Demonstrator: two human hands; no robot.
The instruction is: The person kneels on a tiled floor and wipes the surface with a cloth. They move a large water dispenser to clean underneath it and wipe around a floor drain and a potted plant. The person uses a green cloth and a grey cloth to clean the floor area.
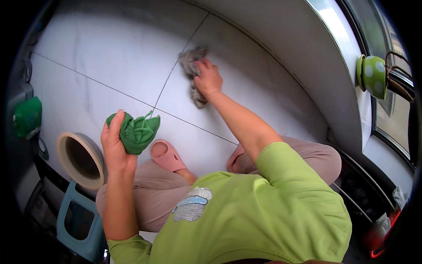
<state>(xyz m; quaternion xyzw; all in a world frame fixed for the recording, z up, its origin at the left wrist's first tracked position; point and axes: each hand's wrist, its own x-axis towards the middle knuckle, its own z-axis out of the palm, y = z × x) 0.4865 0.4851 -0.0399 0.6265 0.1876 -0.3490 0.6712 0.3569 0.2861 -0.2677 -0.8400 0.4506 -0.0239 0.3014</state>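
A crumpled green cloth is bunched in my left hand, raised above the floor with the thumb over it. A twisted strand of it sticks out at the top right. My right arm reaches forward, and my right hand presses a grey-brown rag against the white floor tiles, close to a grout line. The rag trails out on both sides of the fingers, and its far end is blurred.
A beige basin with dark contents stands left, beside a blue plastic stool. A green container is at the far left. A polka-dot flowerpot sits on the window ledge at right. My feet wear pink slippers.
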